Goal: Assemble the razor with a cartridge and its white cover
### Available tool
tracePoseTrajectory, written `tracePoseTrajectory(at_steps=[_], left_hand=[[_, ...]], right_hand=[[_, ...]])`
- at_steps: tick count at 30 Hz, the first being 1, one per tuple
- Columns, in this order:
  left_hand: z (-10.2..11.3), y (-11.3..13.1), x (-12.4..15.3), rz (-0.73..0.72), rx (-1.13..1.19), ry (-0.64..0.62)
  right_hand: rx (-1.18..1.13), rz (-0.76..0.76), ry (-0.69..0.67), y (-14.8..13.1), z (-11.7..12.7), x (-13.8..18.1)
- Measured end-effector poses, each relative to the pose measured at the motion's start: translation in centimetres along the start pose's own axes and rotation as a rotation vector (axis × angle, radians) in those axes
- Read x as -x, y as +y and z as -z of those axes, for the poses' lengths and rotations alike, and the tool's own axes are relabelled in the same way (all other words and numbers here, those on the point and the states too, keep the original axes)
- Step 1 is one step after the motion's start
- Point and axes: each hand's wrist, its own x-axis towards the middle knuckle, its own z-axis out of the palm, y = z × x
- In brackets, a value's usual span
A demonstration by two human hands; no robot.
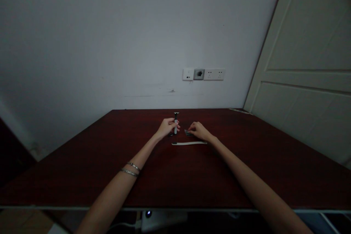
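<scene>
Both my arms reach out over a dark red-brown table [246, 168]. My left hand [167, 128] is closed round a slim white stick-like tool [176, 122] with a dark crosspiece on top, held upright. My right hand [199, 130] lies fingers down on a small dark flat piece [188, 132] on the table, pinching or pressing it. A thin white strip [189, 143] lies flat just in front of both hands. Two bracelets [131, 169] sit on my left forearm.
A white wall stands behind the table, with a row of sockets [203, 74] above its far edge. A pale door [307, 80] fills the right side. A white device with a small light [149, 215] sits below the table's front edge.
</scene>
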Motion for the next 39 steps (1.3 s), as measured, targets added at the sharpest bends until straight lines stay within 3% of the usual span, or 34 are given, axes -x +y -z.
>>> tracePoseTrajectory(at_steps=[24,32,39], left_hand=[[0.0,-0.2,-0.1,0.001,-0.014,0.006],[0.1,-0.7,-0.6,-0.114,-0.010,0.072],[-0.2,-0.4,-0.5,-0.185,-0.082,0.040]], right_hand=[[-0.071,-0.078,0.001,-0.1,0.0,0.0],[-0.243,-0.102,0.116,-2.0,2.1,0.2],[-0.466,-0.065,0.188,-5.2,4.0,1.0]])
